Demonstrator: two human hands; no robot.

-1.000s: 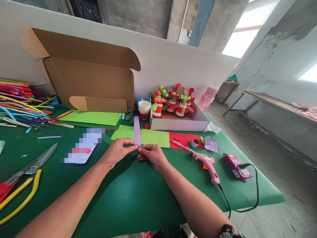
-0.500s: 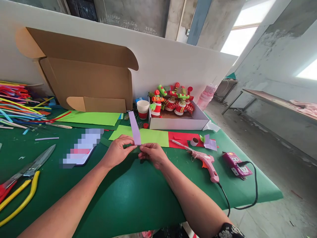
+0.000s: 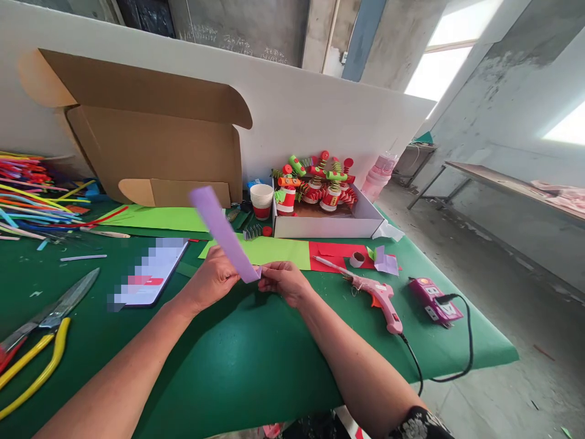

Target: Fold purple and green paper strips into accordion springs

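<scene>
A purple paper strip slants up and to the left above the green table, with a small fold at its lower end. My right hand pinches that folded end between thumb and fingers. My left hand is closed against the strip's left edge near the bottom; its fingertips are partly hidden behind the paper. Behind the hands lie a light green paper sheet and red paper. A pink glue gun rests to the right of my right hand.
Large scissors and a phone lie at left, near piled pipe cleaners. At the back stand an open cardboard box, stacked paper cups and a white tray of red-and-green figures. A purple power box sits at right.
The purple strip has swung from nearly upright to leaning left, and a small fold now shows at its lower end. My left hand has shifted slightly left and down.
</scene>
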